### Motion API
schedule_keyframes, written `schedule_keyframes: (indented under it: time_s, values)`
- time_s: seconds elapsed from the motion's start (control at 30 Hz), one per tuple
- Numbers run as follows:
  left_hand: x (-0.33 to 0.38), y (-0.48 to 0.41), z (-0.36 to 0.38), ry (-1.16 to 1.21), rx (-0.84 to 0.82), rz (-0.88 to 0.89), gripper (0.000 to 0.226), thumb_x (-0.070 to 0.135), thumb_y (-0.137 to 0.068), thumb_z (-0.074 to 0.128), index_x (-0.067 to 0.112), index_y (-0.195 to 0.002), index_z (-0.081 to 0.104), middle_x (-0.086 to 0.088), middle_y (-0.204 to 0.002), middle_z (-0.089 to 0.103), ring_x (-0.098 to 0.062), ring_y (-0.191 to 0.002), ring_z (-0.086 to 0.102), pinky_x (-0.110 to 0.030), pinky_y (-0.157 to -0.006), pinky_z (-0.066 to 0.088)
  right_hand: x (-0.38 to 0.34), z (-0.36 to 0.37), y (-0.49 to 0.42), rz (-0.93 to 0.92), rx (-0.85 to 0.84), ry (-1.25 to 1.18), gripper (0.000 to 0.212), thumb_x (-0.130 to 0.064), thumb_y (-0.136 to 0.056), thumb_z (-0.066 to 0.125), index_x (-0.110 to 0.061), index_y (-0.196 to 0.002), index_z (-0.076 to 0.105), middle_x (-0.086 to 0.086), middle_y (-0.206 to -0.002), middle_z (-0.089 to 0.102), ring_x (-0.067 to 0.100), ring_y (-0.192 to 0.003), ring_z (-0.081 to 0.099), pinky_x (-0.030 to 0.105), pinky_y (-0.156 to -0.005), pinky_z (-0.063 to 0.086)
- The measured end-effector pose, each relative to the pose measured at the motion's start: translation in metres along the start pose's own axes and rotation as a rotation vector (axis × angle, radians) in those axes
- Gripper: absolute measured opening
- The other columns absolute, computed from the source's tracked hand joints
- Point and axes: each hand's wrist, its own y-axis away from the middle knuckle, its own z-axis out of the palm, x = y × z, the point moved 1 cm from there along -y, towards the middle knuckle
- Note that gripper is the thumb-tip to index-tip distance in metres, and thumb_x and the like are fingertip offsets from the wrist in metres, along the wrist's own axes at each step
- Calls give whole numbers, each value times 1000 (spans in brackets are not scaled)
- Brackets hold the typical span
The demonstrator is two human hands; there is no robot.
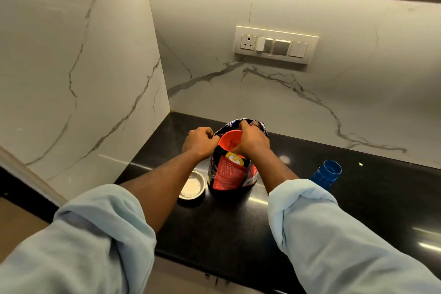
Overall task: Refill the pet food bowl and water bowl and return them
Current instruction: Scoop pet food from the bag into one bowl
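Pet food bag (232, 172) stands upright on the black countertop (238, 234), near the back wall, just right of the small bowl (192, 185). Bag is glossy, dark at the top with a red panel of fine print and a yellow-white round badge on the front; top is opened and crumpled. An orange-red cup (228, 141) sits in the bag's mouth, rim up, pale inside.

My left hand (199, 142) is closed, pinching the left edge of the bag's top. My right hand (253, 141) is curled over the right side of the opening, fingers gripping the bag's top edge, partly covering the cup.

The bowl is shallow, light-coloured, with something pale inside; can't tell what. A blue bottle (325, 174), cap off, stands well right of the bag. Both sleeves are rolled, light blue.
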Motion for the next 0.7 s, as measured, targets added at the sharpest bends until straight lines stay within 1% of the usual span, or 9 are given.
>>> schedule_keyframes:
  time_s: [0.1, 0.17, 0.3, 0.37, 0.43, 0.5, 0.53, 0.6, 0.7]
  values:
    - [-3, 5, 2, 14, 22, 16, 24, 37, -97, 64, 18, -85, 72, -3, -80, 71, -19, -77, 66, -35, -67, 52, 2, -4, 4, -5, 128, 39, 52, -20, -86, 82, -19, -133, 59, 10, -131, 63, 34, -121, 62, 49, -94, 56]
    - [-5, 8, 5, 44, 28, 24, 26, 39, -99, 63, 18, -85, 71, -4, -79, 71, -17, -75, 64, -35, -67, 51, 2, -7, 7, -23, 125, 62, 36, -12, -92, 71, -19, -127, 63, 10, -125, 66, 33, -115, 64, 48, -91, 57]
    - [-8, 15, 10, 126, 2, 36, 29, 38, -102, 61, 15, -86, 68, -9, -80, 72, -18, -75, 64, -38, -71, 54, -1, -16, 8, -20, -60, 25, 43, -28, -87, 75, -19, -126, 57, 6, -116, 64, 27, -106, 63, 45, -89, 60]
    - [-10, 17, 10, 158, -11, 35, 29, 38, -103, 61, 16, -84, 66, -7, -78, 69, -17, -75, 63, -37, -70, 53, 0, -23, 6, -37, -184, -42, 39, -36, -89, 72, -19, -120, 54, 6, -110, 63, 22, -92, 66, 37, -76, 60]
    - [-12, 19, 11, 185, -18, 30, 30, 40, -103, 61, 17, -83, 64, -6, -77, 68, -19, -76, 64, -39, -73, 55, 4, -32, 7, -15, -349, -236, 31, -39, -96, 66, -20, -115, 50, 11, -110, 66, 22, -73, 71, 30, -58, 56]
    - [-13, 20, 11, 201, -20, 24, 32, 42, -103, 60, 19, -81, 62, -5, -77, 66, -20, -77, 65, -40, -74, 54, 10, -39, 9, 40, -491, -433, 32, -41, -102, 60, -20, -123, 48, 18, -117, 64, 26, -66, 74, 28, -51, 56]
    - [-14, 21, 13, 208, -18, 19, 32, 43, -103, 59, 18, -82, 62, -5, -78, 66, -20, -78, 64, -40, -73, 53, 14, -42, 11, 49, -529, -492, 33, -41, -103, 59, -20, -126, 48, 19, -121, 62, 27, -67, 75, 28, -52, 57]
    - [-14, 23, 15, 218, -7, 2, 35, 44, -103, 58, 14, -87, 64, -11, -82, 70, -21, -79, 64, -40, -74, 53, 18, -44, 10, 32, -547, -541, 24, -38, -105, 59, -21, -121, 52, 19, -121, 63, 25, -66, 74, 27, -53, 56]
    - [-14, 26, 17, 230, -7, -28, 36, 43, -104, 58, 11, -91, 65, -14, -88, 72, -28, -83, 67, -43, -77, 55, 21, -39, 10, 10, -525, -519, 17, -36, -104, 63, -21, -102, 56, 9, -94, 62, 14, -59, 59, 23, -50, 46]
